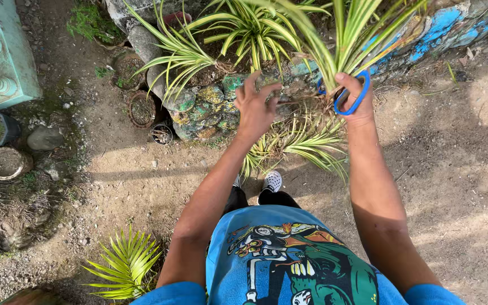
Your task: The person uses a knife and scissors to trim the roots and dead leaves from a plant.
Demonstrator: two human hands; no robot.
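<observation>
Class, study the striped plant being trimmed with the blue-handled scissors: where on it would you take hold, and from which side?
Grip the striped plant at its bare base, just under the leaf fan, coming in from the left hand side. The leaves narrow into one bundle there, and the right hand with the scissors already occupies the other side.

Head camera looks steeply down, near both arms.

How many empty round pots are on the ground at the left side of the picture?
4: one pot at the far left, one near the top by the grass, one below it, and a small one beside the painted stones. Leaves may hide more.
</observation>
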